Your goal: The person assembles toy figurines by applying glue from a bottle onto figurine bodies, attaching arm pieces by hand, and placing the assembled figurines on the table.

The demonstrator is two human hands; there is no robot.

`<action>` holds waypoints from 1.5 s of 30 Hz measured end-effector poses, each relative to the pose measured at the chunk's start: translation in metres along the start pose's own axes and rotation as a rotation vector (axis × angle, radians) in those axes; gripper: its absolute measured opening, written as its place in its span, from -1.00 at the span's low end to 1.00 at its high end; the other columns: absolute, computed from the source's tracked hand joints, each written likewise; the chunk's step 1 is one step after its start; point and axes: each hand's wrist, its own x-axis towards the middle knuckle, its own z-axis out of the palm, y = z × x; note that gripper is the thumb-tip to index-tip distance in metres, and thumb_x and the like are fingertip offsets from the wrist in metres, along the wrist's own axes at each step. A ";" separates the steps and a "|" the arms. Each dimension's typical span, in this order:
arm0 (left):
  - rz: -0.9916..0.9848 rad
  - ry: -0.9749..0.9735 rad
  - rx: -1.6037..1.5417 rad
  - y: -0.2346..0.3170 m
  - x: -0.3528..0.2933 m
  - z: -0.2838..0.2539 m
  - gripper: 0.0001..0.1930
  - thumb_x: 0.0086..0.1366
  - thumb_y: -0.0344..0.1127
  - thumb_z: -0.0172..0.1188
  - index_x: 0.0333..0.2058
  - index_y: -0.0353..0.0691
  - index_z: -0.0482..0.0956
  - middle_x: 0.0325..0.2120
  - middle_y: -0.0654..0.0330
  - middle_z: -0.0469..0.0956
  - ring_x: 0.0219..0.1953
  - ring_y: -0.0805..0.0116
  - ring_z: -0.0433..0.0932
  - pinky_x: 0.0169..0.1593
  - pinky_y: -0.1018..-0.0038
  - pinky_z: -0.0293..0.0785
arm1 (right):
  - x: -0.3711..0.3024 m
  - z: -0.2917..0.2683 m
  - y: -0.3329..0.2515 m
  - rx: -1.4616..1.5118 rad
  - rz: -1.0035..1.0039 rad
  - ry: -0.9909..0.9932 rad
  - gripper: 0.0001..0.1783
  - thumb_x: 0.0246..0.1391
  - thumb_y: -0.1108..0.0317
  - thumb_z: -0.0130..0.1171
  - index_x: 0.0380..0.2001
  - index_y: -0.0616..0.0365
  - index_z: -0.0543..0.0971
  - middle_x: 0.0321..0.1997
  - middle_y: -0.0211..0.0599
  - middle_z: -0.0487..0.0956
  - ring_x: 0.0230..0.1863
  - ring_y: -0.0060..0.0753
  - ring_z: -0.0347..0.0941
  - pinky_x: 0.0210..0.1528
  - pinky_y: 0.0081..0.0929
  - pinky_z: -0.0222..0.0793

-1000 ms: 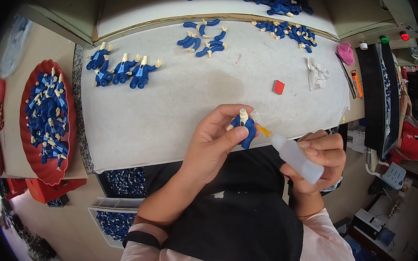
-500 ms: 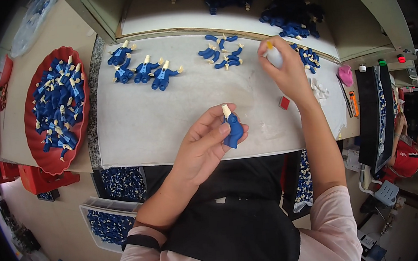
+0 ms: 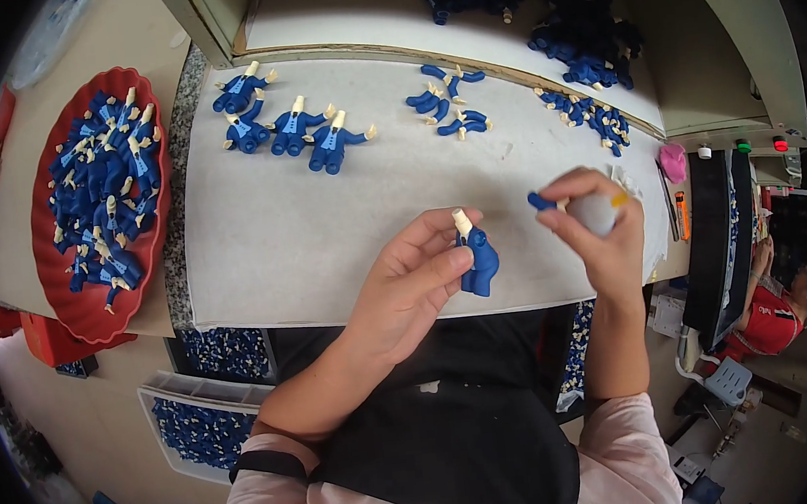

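Observation:
My left hand (image 3: 405,285) pinches a blue doll body (image 3: 482,266) with a cream neck peg, held upright above the front of the white-covered table. Facing it, a short gap away, is my right hand (image 3: 609,239). Its fingertips grip a small blue doll arm (image 3: 540,201), while a white squeeze bottle (image 3: 595,214) with a yellow tip is tucked in the same palm. Several loose doll arms (image 3: 448,104) lie farther back, and a pile of more arms (image 3: 594,120) sits at the back right. Finished-looking blue dolls (image 3: 293,127) with arms lie at the back left.
A scalloped red tray (image 3: 48,278) heaped with dolls stands at the left. Behind the table, a shelf (image 3: 326,19) holds dark blue parts. A pink lump (image 3: 673,162) and an orange marker (image 3: 683,216) lie right. A white crate (image 3: 153,389) of parts stands below; another person (image 3: 769,316) sits far right.
My right hand has come down from the back of the table toward the doll body and now has a blue doll arm in its fingertips. The left hand still holds the body, slightly turned.

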 end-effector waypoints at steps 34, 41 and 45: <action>0.165 -0.066 0.438 -0.029 -0.003 0.018 -0.72 0.07 -0.58 0.06 -0.19 -0.37 0.34 -0.29 0.18 0.39 -0.23 0.52 0.39 -0.12 0.58 0.35 | -0.058 0.010 -0.016 -0.282 -0.195 0.107 -0.75 -0.41 0.66 0.18 -0.50 0.26 0.46 -0.57 -0.25 0.43 -0.56 -0.41 0.35 -0.54 -0.61 0.22; 0.196 -0.032 0.541 -0.028 -0.003 0.020 -0.76 0.05 -0.58 0.08 -0.24 -0.36 0.40 -0.31 0.20 0.41 -0.24 0.51 0.41 -0.13 0.56 0.35 | -0.061 0.011 -0.020 -0.429 -0.233 0.111 -0.75 -0.41 0.69 0.15 -0.51 0.26 0.47 -0.57 -0.24 0.43 -0.59 -0.48 0.35 -0.59 -0.66 0.22; 0.196 -0.019 0.572 -0.030 -0.005 0.019 -0.75 0.04 -0.57 0.10 -0.25 -0.36 0.41 -0.32 0.19 0.43 -0.25 0.50 0.42 -0.14 0.57 0.36 | -0.064 0.013 -0.023 -0.503 -0.281 0.106 -0.74 -0.42 0.69 0.17 -0.51 0.26 0.47 -0.57 -0.22 0.44 -0.60 -0.42 0.36 -0.60 -0.62 0.25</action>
